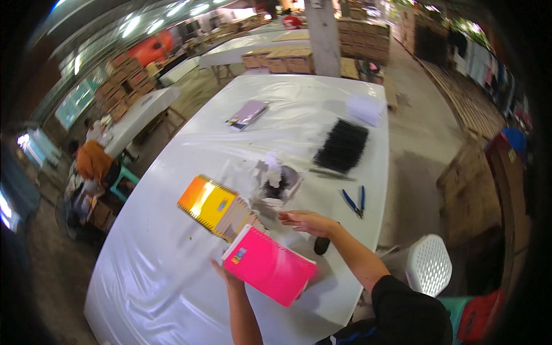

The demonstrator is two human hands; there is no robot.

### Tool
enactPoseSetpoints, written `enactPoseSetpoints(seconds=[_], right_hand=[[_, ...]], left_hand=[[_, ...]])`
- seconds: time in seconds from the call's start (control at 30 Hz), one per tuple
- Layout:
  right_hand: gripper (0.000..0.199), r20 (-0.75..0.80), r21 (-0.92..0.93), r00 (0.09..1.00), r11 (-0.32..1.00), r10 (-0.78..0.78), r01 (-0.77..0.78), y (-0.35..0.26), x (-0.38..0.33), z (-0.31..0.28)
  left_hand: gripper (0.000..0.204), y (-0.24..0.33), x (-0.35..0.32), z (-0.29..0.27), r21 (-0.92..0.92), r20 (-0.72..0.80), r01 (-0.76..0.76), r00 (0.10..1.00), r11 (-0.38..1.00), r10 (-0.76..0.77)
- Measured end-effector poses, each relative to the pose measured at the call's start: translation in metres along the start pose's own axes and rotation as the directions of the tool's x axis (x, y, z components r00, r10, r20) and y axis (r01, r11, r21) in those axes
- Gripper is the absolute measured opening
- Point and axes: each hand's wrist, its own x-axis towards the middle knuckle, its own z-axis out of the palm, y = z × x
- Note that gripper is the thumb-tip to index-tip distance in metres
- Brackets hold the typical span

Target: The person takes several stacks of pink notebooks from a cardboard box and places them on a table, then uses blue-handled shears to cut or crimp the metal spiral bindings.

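Observation:
My left hand (226, 271) grips a bright pink notebook (269, 265) by its left side and holds it tilted over the table; most of its fingers are hidden beneath the cover. Above the notebook, my right hand (307, 223) is open with its fingers stretched out to the left, nothing in it. Just beyond the pink one lies a stack of yellow and orange spiral notebooks (210, 202), their coils showing along the edges. An open container (292, 188) with dark bits and crumpled white material stands beyond my right hand.
Blue-handled pliers (353, 202) lie on the white-covered table (167, 253) near its right side. Farther off are a pile of black binding coils (343, 145), white sheets (365, 109) and a purple notebook (248, 114). A white plastic stool (430, 265) stands right; a person (95, 161) sits far left.

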Motion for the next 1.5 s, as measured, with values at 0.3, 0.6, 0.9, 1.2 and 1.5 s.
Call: enactPoseSetpoints(seconds=[0.3, 0.6, 0.9, 1.2, 1.5], right_hand=[[0.048, -0.81, 0.579, 0.545, 0.454, 0.219, 0.678, 0.274, -0.31, -0.133], [0.109, -0.613, 0.198, 0.097, 0.034, 0.784, 0.98, 0.443, -0.439, -0.167], [0.088, -0.717, -0.367, -0.288, 0.008, 0.634, 0.93, 0.421, -0.428, -0.211], [0.076, -0.603, -0.565, -0.107, -0.328, 0.791, 0.757, 0.454, -0.344, -0.173], [0.055, -0.493, -0.489, 0.318, -0.56, 0.81, 0.669, 0.364, -0.224, -0.122]], left_hand=[[0.051, -0.065, -0.192, 0.074, 0.364, -0.404, -0.107, 0.877, 0.925, 0.26], [0.018, -0.137, -0.253, 0.128, 0.926, 0.302, -0.3, 0.953, -0.229, -0.027], [0.024, -0.162, -0.245, 0.14, 0.751, 0.357, -0.429, 0.903, -0.503, -0.238], [0.025, -0.168, -0.249, 0.159, 0.76, 0.385, -0.438, 0.899, -0.48, -0.211], [0.024, -0.163, -0.251, 0.155, 0.788, 0.376, -0.408, 0.912, -0.462, -0.164]])
